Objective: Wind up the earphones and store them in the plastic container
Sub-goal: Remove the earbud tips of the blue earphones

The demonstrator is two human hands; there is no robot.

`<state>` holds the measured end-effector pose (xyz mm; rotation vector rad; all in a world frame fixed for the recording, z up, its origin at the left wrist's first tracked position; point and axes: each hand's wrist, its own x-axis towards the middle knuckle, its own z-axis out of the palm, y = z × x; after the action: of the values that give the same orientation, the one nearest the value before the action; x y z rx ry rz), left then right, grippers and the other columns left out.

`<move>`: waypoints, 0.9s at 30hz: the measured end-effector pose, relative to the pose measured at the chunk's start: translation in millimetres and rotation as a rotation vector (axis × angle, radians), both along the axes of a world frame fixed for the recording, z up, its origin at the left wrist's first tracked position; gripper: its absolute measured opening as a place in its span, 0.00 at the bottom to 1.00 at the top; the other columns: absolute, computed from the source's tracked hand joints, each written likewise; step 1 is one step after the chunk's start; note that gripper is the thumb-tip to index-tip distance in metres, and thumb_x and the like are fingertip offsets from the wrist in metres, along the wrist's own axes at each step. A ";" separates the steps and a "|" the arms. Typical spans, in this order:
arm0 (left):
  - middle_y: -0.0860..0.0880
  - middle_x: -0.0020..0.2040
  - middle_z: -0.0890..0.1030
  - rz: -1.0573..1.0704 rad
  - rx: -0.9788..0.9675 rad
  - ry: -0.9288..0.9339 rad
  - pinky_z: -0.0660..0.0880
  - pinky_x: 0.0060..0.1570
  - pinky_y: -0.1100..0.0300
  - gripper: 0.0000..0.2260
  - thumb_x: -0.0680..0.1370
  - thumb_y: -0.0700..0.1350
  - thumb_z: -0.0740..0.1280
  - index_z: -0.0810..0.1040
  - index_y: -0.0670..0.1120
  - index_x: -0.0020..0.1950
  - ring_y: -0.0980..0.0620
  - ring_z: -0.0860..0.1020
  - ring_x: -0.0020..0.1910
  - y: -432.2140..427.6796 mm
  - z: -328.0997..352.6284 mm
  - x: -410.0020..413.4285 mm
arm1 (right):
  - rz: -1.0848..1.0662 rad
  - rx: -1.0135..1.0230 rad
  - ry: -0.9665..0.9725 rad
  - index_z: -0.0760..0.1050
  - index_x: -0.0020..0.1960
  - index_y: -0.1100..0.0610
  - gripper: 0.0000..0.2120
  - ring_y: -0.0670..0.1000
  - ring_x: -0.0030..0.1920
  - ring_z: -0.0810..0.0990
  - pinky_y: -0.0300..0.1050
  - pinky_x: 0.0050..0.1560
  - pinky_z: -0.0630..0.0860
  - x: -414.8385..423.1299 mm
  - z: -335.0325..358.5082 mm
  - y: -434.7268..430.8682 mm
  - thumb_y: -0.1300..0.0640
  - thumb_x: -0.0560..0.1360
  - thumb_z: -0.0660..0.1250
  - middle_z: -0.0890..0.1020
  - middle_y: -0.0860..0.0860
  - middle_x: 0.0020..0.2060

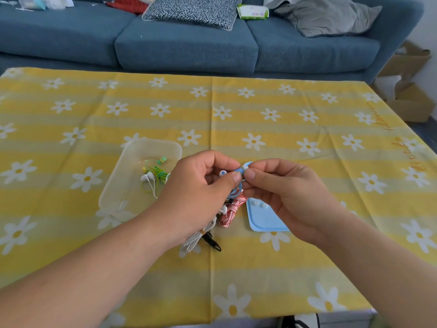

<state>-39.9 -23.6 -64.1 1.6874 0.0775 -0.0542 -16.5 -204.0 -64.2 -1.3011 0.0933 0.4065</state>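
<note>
Blue earphones (237, 185) hang in a small coil between my two hands above the table. My left hand (201, 185) grips the coil, with a white-tipped earbud showing by its fingers. My right hand (283, 188) pinches the blue cord near the other earbud. A clear plastic container (113, 185) stands to the left of my hands and holds wound green earphones (158, 171) and white earphones (149, 178). Below my hands lie a red-and-white wound pair (233, 209) and a white bundle (201, 235) with a black cord (212, 242).
A light blue lid (264, 221) lies on the yellow daisy tablecloth (283, 268) under my right hand. A blue sofa (184, 46) with cushions runs along the table's far side. Cardboard boxes (411, 100) stand at the right.
</note>
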 end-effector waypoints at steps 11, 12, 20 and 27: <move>0.47 0.41 0.87 -0.045 0.033 0.000 0.82 0.42 0.58 0.05 0.79 0.40 0.72 0.84 0.51 0.48 0.54 0.84 0.39 2.1 -2.1 -1.4 | 0.104 -0.088 -0.073 0.80 0.49 0.68 0.12 0.58 0.44 0.82 0.46 0.48 0.82 1.7 -2.0 -1.7 0.60 0.70 0.73 0.81 0.65 0.43; 0.47 0.41 0.87 -0.032 0.034 0.000 0.82 0.43 0.59 0.05 0.78 0.40 0.73 0.84 0.51 0.48 0.54 0.85 0.39 1.7 -2.6 -0.9 | 0.099 -0.103 -0.091 0.80 0.49 0.68 0.11 0.58 0.45 0.81 0.47 0.49 0.81 1.5 -2.9 -0.6 0.60 0.71 0.73 0.81 0.65 0.44; 0.47 0.41 0.87 -0.009 0.008 -0.004 0.80 0.40 0.61 0.05 0.78 0.40 0.73 0.84 0.50 0.48 0.53 0.84 0.39 0.2 -4.4 0.7 | 0.032 -0.071 -0.085 0.82 0.47 0.65 0.10 0.63 0.46 0.82 0.53 0.53 0.83 -0.8 -5.2 2.7 0.60 0.69 0.74 0.83 0.67 0.44; 0.45 0.45 0.84 0.004 0.003 -0.052 0.77 0.38 0.58 0.13 0.79 0.41 0.72 0.82 0.56 0.59 0.50 0.79 0.37 2.9 -8.4 4.4 | -0.020 -0.107 -0.151 0.82 0.54 0.67 0.07 0.71 0.53 0.84 0.62 0.59 0.81 -3.7 -3.6 1.4 0.71 0.77 0.67 0.86 0.67 0.48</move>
<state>-35.5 -20.8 -72.5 1.6910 0.0421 -0.0077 -20.2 -202.6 -67.9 -1.4310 0.0013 0.2885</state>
